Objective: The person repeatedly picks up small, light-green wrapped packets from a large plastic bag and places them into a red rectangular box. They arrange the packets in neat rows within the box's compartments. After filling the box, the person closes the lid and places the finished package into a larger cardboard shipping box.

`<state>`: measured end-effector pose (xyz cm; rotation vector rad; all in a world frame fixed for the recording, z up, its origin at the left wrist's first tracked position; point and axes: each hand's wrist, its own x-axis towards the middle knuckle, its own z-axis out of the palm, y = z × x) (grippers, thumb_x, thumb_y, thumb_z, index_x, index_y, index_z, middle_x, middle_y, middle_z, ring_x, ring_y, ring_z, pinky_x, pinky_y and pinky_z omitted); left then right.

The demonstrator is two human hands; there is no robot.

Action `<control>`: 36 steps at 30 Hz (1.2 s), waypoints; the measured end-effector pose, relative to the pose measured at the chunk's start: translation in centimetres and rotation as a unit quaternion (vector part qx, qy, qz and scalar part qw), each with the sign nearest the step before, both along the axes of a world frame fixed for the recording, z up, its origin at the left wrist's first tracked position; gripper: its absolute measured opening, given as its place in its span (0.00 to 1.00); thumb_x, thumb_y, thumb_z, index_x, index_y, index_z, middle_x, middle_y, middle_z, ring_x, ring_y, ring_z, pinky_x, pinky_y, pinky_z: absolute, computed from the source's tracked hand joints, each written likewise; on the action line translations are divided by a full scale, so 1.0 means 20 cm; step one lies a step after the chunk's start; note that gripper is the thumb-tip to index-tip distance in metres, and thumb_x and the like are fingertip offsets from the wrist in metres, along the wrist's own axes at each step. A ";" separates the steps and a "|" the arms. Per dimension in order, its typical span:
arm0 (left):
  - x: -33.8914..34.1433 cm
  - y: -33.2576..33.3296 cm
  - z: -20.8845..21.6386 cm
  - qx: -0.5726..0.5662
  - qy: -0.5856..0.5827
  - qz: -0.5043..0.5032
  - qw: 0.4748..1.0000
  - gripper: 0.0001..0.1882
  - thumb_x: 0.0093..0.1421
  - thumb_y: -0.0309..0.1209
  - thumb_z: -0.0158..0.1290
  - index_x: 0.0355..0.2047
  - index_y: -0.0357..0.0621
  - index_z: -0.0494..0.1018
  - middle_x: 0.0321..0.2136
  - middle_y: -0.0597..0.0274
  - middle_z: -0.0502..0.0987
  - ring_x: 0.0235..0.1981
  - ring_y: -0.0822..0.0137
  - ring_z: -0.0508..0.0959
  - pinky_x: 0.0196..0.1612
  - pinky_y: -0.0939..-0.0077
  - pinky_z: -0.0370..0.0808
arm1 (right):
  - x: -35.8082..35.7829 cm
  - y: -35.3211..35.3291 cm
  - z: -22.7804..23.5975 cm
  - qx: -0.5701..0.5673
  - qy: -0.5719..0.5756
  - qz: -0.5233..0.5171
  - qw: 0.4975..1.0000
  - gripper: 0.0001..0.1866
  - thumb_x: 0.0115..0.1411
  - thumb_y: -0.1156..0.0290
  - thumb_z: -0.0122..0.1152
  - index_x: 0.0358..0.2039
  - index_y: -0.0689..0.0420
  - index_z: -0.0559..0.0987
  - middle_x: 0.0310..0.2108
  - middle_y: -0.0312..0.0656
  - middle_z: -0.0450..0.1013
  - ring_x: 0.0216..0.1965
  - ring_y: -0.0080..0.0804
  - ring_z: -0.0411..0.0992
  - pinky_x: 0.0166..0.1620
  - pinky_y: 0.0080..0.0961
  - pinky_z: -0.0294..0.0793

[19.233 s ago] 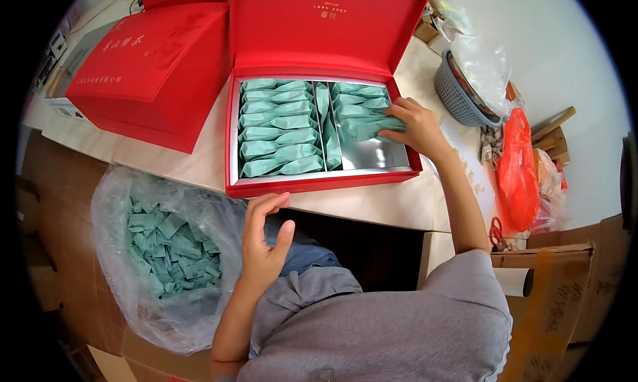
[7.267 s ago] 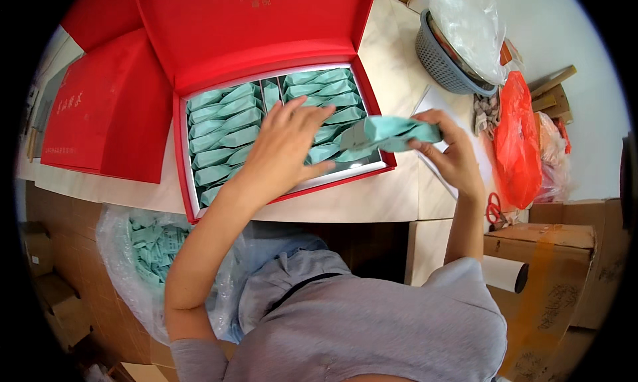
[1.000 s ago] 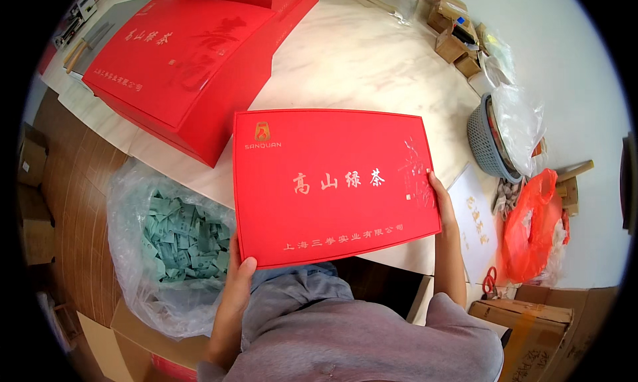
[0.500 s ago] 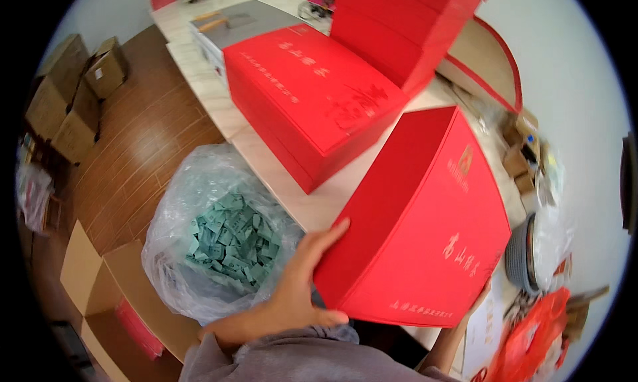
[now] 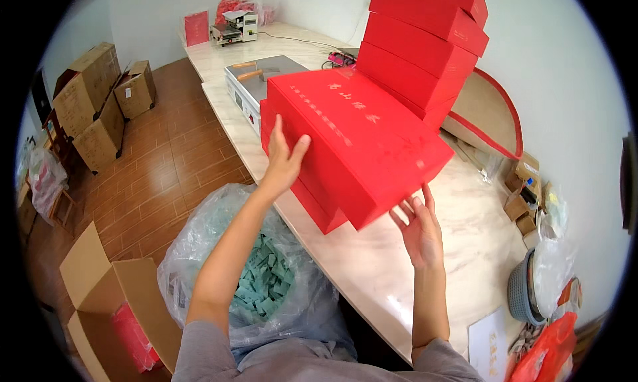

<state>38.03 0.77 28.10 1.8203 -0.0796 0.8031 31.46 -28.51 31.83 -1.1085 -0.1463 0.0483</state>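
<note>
A large red gift box (image 5: 362,142) with gold lettering on its lid lies slightly askew on top of another red box (image 5: 311,201), whose lower edge shows beneath it. My left hand (image 5: 286,161) presses on its near left side, thumb and fingers apart. At the near right corner my right hand (image 5: 420,228) supports the box from below with its fingertips. Right behind it rises a stack of several red boxes (image 5: 413,56). Part of the lower box is hidden by the upper one.
A marble-patterned table (image 5: 399,302) carries a grey-topped appliance (image 5: 266,69) and a small machine (image 5: 240,28). Beside its left edge stands a clear plastic bag (image 5: 183,255) of green packets, next to an open carton (image 5: 86,262). At right are a grey basket (image 5: 520,285) and red plastic bag (image 5: 551,349).
Both hands have moved the red box forward and left, from close to my body onto the other red box. The view has tilted up, showing more of the room.
</note>
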 end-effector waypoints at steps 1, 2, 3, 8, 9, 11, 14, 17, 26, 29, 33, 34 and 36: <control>-0.03 -0.03 0.01 0.020 0.003 0.000 1.000 0.45 0.64 0.49 0.46 0.66 0.33 0.36 0.66 0.38 0.42 0.68 0.47 0.42 0.67 0.60 0.41 | 0.02 0.02 0.01 -0.029 -0.016 -0.011 0.999 0.34 0.65 0.59 0.51 0.66 0.54 0.51 0.61 0.47 0.58 0.60 0.34 0.59 0.62 0.40 0.56; -0.02 -0.05 0.01 0.013 0.002 -0.003 1.000 0.44 0.64 0.49 0.45 0.66 0.34 0.36 0.66 0.38 0.41 0.68 0.47 0.42 0.67 0.59 0.41 | 0.04 0.03 0.02 -0.057 -0.034 -0.021 0.998 0.35 0.65 0.58 0.50 0.67 0.55 0.50 0.63 0.48 0.55 0.62 0.35 0.56 0.64 0.39 0.53; -0.02 -0.07 0.01 0.007 0.000 -0.006 1.000 0.43 0.64 0.49 0.44 0.66 0.35 0.36 0.66 0.37 0.40 0.68 0.46 0.41 0.67 0.59 0.41 | 0.07 0.06 0.04 -0.096 -0.060 -0.038 0.993 0.36 0.65 0.57 0.49 0.67 0.55 0.49 0.64 0.48 0.52 0.64 0.35 0.52 0.65 0.38 0.50; 0.00 -0.18 -0.05 0.073 -0.076 0.010 0.994 0.49 0.61 0.56 0.44 0.67 0.38 0.34 0.66 0.36 0.35 0.68 0.41 0.38 0.66 0.48 0.38 | 0.31 0.19 0.05 -0.190 -0.124 -0.072 0.971 0.39 0.65 0.50 0.47 0.68 0.56 0.45 0.70 0.49 0.37 0.70 0.36 0.36 0.68 0.34 0.38; -0.02 -0.22 -0.04 0.086 -0.071 0.007 0.994 0.51 0.59 0.59 0.45 0.67 0.38 0.34 0.66 0.36 0.34 0.67 0.39 0.37 0.65 0.44 0.37 | 0.36 0.20 0.04 -0.199 -0.127 -0.086 0.968 0.40 0.65 0.49 0.46 0.68 0.56 0.45 0.70 0.48 0.36 0.70 0.36 0.36 0.68 0.34 0.38; -0.06 -0.30 -0.03 0.156 -0.076 0.018 0.985 0.53 0.58 0.62 0.43 0.67 0.38 0.33 0.67 0.38 0.32 0.68 0.42 0.35 0.66 0.46 0.35 | 0.44 0.22 0.04 -0.186 -0.117 -0.116 0.969 0.41 0.64 0.47 0.46 0.68 0.57 0.45 0.70 0.46 0.38 0.70 0.36 0.36 0.68 0.34 0.38; -0.07 -0.34 -0.01 0.191 -0.095 0.025 0.977 0.55 0.54 0.65 0.46 0.68 0.44 0.34 0.66 0.38 0.29 0.67 0.37 0.33 0.64 0.38 0.34 | 0.71 0.17 -0.06 -0.138 -0.108 -0.168 0.970 0.41 0.62 0.43 0.47 0.66 0.58 0.52 0.68 0.44 0.46 0.68 0.36 0.44 0.66 0.33 0.45; -0.04 -0.34 0.05 0.223 -0.108 0.034 0.968 0.56 0.50 0.67 0.49 0.67 0.47 0.39 0.66 0.39 0.30 0.66 0.35 0.33 0.63 0.35 0.36 | 0.94 0.05 -0.08 -0.110 -0.103 -0.143 0.978 0.39 0.61 0.41 0.47 0.63 0.58 0.58 0.65 0.41 0.55 0.65 0.35 0.51 0.61 0.28 0.51; -0.04 -0.32 0.09 0.236 -0.136 0.043 0.961 0.47 0.47 0.63 0.57 0.55 0.43 0.55 0.60 0.41 0.47 0.64 0.28 0.34 0.60 0.28 0.43 | 0.93 0.10 -0.09 -0.140 -0.104 -0.140 0.975 0.45 0.57 0.32 0.43 0.64 0.54 0.59 0.63 0.39 0.58 0.63 0.35 0.55 0.60 0.37 0.54; -0.15 -0.30 0.12 0.251 -0.109 0.019 0.962 0.50 0.44 0.59 0.61 0.58 0.43 0.53 0.61 0.41 0.46 0.64 0.28 0.35 0.60 0.27 0.43 | 0.92 0.01 -0.14 -0.180 -0.160 -0.135 0.961 0.43 0.58 0.31 0.40 0.63 0.51 0.59 0.62 0.39 0.61 0.62 0.35 0.58 0.59 0.39 0.56; -0.23 -0.24 0.11 0.228 -0.155 0.002 0.961 0.54 0.44 0.55 0.63 0.62 0.43 0.48 0.64 0.38 0.41 0.65 0.32 0.39 0.62 0.32 0.44 | 0.97 -0.18 -0.12 -0.268 -0.214 -0.199 0.918 0.36 0.65 0.43 0.37 0.61 0.61 0.63 0.60 0.47 0.62 0.58 0.40 0.61 0.61 0.37 0.58; -0.30 -0.14 0.07 0.216 -0.173 -0.003 0.961 0.54 0.44 0.54 0.63 0.63 0.43 0.47 0.64 0.37 0.41 0.66 0.35 0.40 0.63 0.35 0.44 | 0.89 -0.15 -0.10 -0.327 -0.274 -0.261 0.866 0.31 0.66 0.51 0.38 0.57 0.64 0.68 0.56 0.51 0.66 0.54 0.41 0.65 0.56 0.37 0.65; -0.52 0.16 -0.02 0.191 -0.200 0.009 0.961 0.50 0.50 0.53 0.60 0.63 0.42 0.46 0.64 0.36 0.42 0.66 0.40 0.43 0.66 0.44 0.42 | 0.49 0.16 -0.08 -0.207 -0.302 -0.355 0.860 0.25 0.65 0.61 0.41 0.52 0.69 0.69 0.51 0.53 0.68 0.50 0.44 0.68 0.51 0.37 0.70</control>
